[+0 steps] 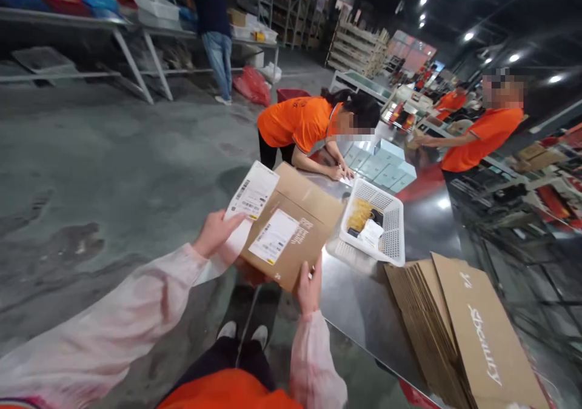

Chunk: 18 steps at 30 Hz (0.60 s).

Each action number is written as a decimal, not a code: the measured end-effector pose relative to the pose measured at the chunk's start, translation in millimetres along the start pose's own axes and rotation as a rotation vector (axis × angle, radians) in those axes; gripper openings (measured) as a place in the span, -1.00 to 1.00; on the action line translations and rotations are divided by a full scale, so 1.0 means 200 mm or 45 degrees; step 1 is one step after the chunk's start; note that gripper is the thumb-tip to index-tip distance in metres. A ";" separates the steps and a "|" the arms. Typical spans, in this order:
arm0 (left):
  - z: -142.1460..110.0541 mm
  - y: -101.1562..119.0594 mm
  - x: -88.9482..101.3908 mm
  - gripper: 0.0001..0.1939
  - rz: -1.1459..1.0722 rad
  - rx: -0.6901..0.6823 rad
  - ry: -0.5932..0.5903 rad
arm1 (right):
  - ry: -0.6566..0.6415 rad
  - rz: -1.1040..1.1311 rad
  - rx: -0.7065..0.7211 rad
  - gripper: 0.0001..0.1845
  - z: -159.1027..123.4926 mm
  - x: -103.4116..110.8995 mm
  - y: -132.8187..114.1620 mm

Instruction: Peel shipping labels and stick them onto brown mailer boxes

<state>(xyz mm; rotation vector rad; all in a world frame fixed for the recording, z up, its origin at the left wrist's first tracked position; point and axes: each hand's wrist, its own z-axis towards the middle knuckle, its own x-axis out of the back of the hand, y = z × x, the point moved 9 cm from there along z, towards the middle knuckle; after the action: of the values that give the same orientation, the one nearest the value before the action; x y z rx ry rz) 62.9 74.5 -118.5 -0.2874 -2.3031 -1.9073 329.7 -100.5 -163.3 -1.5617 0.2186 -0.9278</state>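
Note:
A brown cardboard box (313,206) is held in front of me, tilted, off the table's near edge. A white shipping label (275,236) is stuck on its face, beside white printing. My left hand (218,232) pinches a strip of shipping labels (254,189) between thumb and fingers at the box's left side. One label of the strip stands up and the backing hangs below the hand. My right hand (310,285) grips the box's lower right corner, thumb on the face, the other fingers partly hidden.
On the metal table (345,303) are a white plastic basket (394,230) with yellow and black items, a stack of flat cardboard boxes (482,330) and several pale blue boxes (384,165). A person in orange (295,121) leans over the table, writing. Another person (484,130) stands across it.

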 end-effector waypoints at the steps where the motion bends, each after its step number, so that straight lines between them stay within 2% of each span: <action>1: -0.08 -0.02 -0.06 -0.56 -0.201 0.080 -0.107 | 0.033 0.171 -0.046 -0.23 -0.04 0.15 0.08; 2: -0.18 -0.04 -0.14 -0.51 -0.396 0.178 -0.242 | 0.091 0.294 -0.119 -0.17 -0.09 0.33 0.19; 4: -0.37 -0.06 -0.30 -0.47 -0.632 0.357 -0.498 | 0.224 0.221 -0.271 -0.03 -0.18 0.70 0.43; 5: -0.45 -0.08 -0.37 -0.48 -0.667 0.416 -0.580 | 0.235 0.162 -0.335 0.04 -0.21 0.84 0.54; 7: -0.57 -0.11 -0.46 -0.48 -0.653 0.457 -0.666 | 0.242 -0.054 -0.465 0.14 -0.23 1.01 0.67; 8: -0.61 -0.12 -0.49 -0.48 -0.636 0.443 -0.695 | 0.269 -0.170 -0.476 0.17 -0.21 1.04 0.67; 9: -0.64 -0.14 -0.51 -0.46 -0.617 0.424 -0.728 | 0.281 -0.244 -0.446 0.17 -0.18 1.01 0.62; 10: -0.67 -0.16 -0.53 -0.44 -0.595 0.403 -0.770 | 0.275 -0.255 -0.373 0.15 -0.13 0.93 0.52; 11: -0.70 -0.18 -0.54 -0.42 -0.566 0.389 -0.820 | 0.220 -0.174 -0.272 0.11 -0.08 0.80 0.38; 14: -0.75 -0.22 -0.54 -0.42 -0.444 0.330 -1.004 | -0.134 0.392 -0.030 -0.06 0.00 0.30 -0.06; 16: -0.74 -0.20 -0.50 -0.47 -0.391 0.227 -1.116 | -0.241 0.533 -0.067 -0.35 0.00 0.06 -0.23; 18: -0.68 -0.17 -0.43 -0.49 -0.399 0.126 -1.107 | -0.343 0.541 -0.144 -0.56 -0.04 -0.10 -0.30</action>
<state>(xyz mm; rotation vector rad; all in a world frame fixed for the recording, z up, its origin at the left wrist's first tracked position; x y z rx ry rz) 136.0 -70.7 -145.5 -0.9554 -3.1186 -2.0591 288.8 -78.8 -118.2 -1.6401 0.3975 -0.3749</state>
